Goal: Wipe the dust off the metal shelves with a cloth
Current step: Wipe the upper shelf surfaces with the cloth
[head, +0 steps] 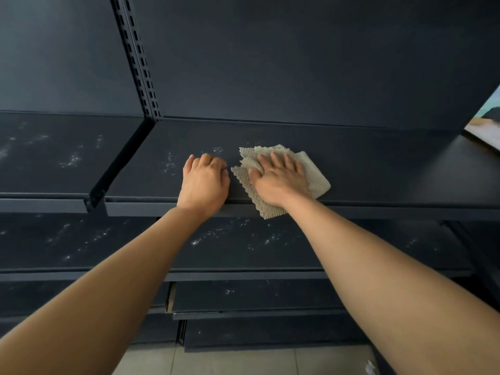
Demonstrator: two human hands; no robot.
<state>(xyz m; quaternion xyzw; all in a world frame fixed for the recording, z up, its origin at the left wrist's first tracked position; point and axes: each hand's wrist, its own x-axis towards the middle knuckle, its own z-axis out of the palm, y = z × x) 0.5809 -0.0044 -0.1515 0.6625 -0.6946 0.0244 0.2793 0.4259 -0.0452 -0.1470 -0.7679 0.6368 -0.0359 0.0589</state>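
On the upper shelf [351, 169] of a dark metal rack, a beige cloth [311, 171] with a waffle-like weave is lying crumpled and partly folded, one ragged corner drooping over the front lip. The right hand [278, 180] is lying flat on top of it, fingers spread wide and pressing down, not closing around it. The left hand [203, 180] is resting just beside the cloth on the same shelf, fingers curled under into a loose fist, nothing showing in its grasp. White dust specks [169, 165] are lying scattered on the shelf to the left of that hand, and the stretch to the right of the cloth is looking clean.

Much of the cloth is sitting hidden beneath the right palm, so its full shape is hard to make out. Both forearms are running out of the picture at the bottom edge. A pale, blurred object [484, 125] at the far right is being cut off by the frame, and what it is cannot be told.

A slotted upright [138, 58] is dividing two bays of the rack against a plain dark back panel [297, 63]. The neighbouring shelf [54, 158] on the left and the lower shelves [230, 239] are showing more white specks. Pale floor tiles [243, 361] are showing at the bottom.
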